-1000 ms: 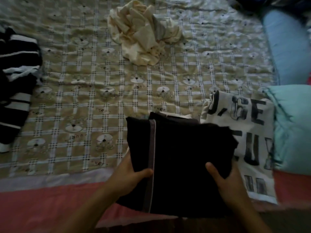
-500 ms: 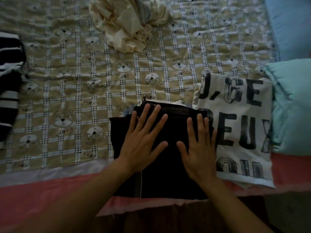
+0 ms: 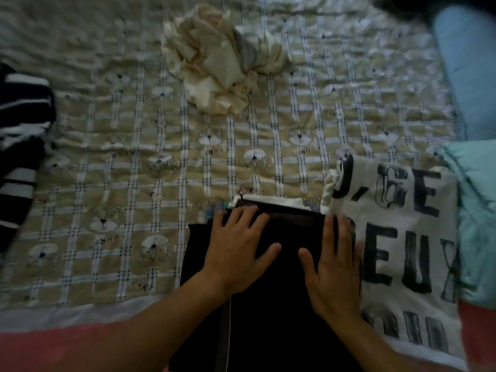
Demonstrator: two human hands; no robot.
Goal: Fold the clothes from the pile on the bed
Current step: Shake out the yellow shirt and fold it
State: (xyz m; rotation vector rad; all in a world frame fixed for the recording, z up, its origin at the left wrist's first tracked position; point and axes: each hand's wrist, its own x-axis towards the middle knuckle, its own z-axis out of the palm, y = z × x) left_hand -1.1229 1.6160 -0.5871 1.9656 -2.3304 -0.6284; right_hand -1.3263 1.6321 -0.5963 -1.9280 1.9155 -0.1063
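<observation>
Both hands lie flat and spread on a folded black garment with a thin pale stripe (image 3: 268, 304) at the near edge of the bed — the left hand (image 3: 236, 253) on its left half, the right hand (image 3: 332, 269) on its right half, palms down, fingers splayed, gripping nothing. The garment sits on top of other folded pieces: a white edge and a bit of blue peek out along its far side, too little showing to tell what they are. Its near end runs out of the bottom of the view. Touching its right edge lies a folded white shirt with large black lettering (image 3: 402, 237), and right of that a pale teal cushion (image 3: 477, 224), cut off by the frame. A light blue bolster (image 3: 467, 63) lies far right. The unfolded pile — a crumpled cream-coloured heap of cloth (image 3: 222, 60) — sits far across the bed, well apart from the hands. Between them the tan checked bedsheet with small bear prints (image 3: 120, 183) is open and bare. A black-and-white striped garment (image 3: 18, 146) hangs at the left edge, partly out of view. The whole picture is dim and blurred.
</observation>
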